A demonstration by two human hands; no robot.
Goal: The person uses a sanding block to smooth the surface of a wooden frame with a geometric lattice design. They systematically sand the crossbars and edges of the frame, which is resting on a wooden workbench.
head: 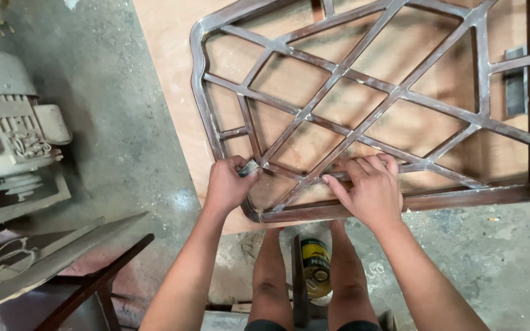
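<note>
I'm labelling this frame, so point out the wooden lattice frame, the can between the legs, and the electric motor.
Wooden lattice frame [338,72], head view, crossing of bars.
Can [315,266], head view, yellow side.
Electric motor [7,122], head view, finned housing.

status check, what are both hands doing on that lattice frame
Left hand pinching small grey pad against lattice frame. Right hand flat on lower bars, bracing. Tin between legs, nothing blocking.

Under your hands, the wooden lattice frame [363,104] looks dark brown and glossy, with pale filler streaks along its joints. The board [167,43] beneath is matt plywood. The floor [124,135] is rough grey concrete, and the motor [7,116] is dusty metal.
</note>
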